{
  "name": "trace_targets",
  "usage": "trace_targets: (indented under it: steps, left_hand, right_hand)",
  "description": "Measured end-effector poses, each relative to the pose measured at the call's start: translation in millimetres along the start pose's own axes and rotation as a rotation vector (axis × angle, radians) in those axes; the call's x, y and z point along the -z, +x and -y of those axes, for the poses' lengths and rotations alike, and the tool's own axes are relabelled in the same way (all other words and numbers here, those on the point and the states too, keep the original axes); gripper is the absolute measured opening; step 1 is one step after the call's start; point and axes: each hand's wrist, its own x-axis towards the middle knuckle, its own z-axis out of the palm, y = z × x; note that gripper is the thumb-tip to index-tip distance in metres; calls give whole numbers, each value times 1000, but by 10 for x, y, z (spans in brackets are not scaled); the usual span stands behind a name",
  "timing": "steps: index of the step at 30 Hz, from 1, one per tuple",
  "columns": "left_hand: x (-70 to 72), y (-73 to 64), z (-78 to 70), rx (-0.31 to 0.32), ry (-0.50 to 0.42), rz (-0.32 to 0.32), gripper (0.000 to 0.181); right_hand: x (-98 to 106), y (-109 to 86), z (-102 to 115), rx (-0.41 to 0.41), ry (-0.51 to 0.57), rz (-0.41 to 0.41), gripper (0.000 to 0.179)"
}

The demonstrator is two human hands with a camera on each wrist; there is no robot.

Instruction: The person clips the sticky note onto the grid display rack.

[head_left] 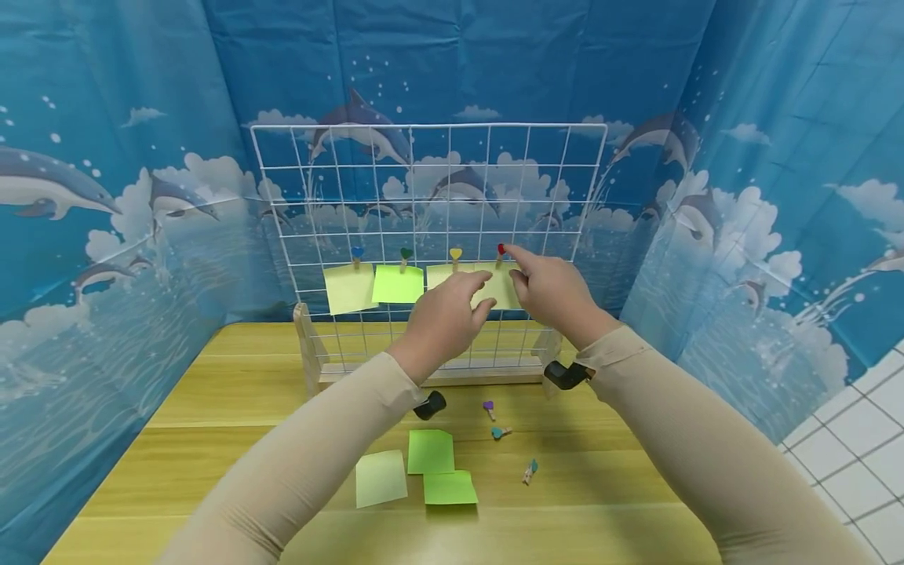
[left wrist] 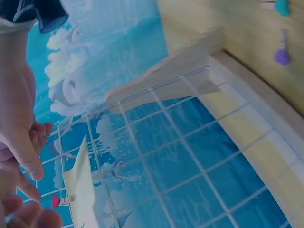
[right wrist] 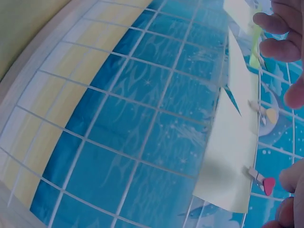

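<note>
Sticky notes hang in a row on a white wire rack (head_left: 468, 200), whose left wooden foot (head_left: 305, 345) stands on the table (head_left: 233, 377). Leftmost is a pale yellow note (head_left: 346, 292) under a blue heart peg (head_left: 357, 253); next comes a bright green note (head_left: 399, 285) under a green heart peg (head_left: 406, 255). A third, pale note (head_left: 438, 273) hangs from a yellow heart peg (head_left: 455, 255), and the left hand (head_left: 443, 314) blocks much of it in the head view. That hand is bare, thumb and forefinger apart. Further right, a fourth pale note (head_left: 504, 292) hangs from a red heart peg (head_left: 501, 249). The right hand (head_left: 558, 290) holds nothing, its forefinger stretched out just beside that peg, thumb lower and apart.

On the table, left to right, lie a loose pale note (head_left: 381, 479), two loose green notes (head_left: 431, 452), a purple peg (head_left: 489, 409), a teal peg (head_left: 500, 433) and a blue peg (head_left: 530, 472). A dolphin curtain (head_left: 176, 259) hangs behind; white tiles (head_left: 869, 424) show far right.
</note>
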Motion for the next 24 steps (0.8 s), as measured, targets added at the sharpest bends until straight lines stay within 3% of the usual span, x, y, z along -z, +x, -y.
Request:
trace_targets:
  steps: [5, 9, 15, 24]
  left_hand:
    - [22, -266, 102, -165, 39, 32, 46]
    - [45, -461, 233, -230, 73, 23, 46]
    - [109, -712, 447, -245, 128, 48, 51]
    - [175, -1020, 744, -212, 174, 120, 60]
  right_hand:
    - [-49, -133, 4, 59, -15, -24, 51]
    - [-106, -252, -8, 101, -40, -59, 48]
    - [-194, -438, -80, 148, -66, -108, 45]
    - [-345, -640, -174, 135, -43, -35, 46]
